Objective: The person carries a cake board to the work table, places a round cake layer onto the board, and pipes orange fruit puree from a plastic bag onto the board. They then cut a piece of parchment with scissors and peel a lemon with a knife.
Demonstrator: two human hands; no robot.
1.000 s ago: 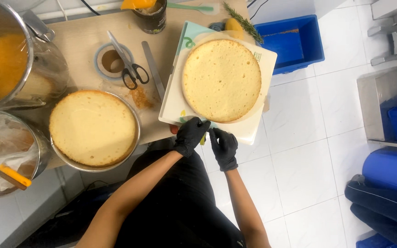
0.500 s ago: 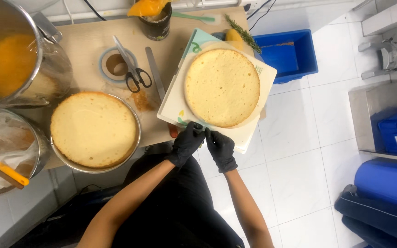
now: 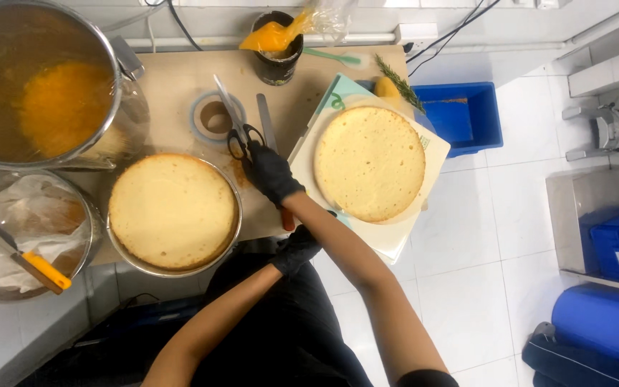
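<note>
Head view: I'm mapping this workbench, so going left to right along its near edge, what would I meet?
Foil-lined bowl with an orange-handled knife → round sponge in a metal pan → left hand at the table edge → second round sponge on a white board.

A: The right hand (image 3: 270,170) covers the scissors' (image 3: 236,129) handles; grip unclear.

B: Its forearm hides part of the left hand (image 3: 295,251). The steel pot (image 3: 8,86) is cut off top-left.
</note>
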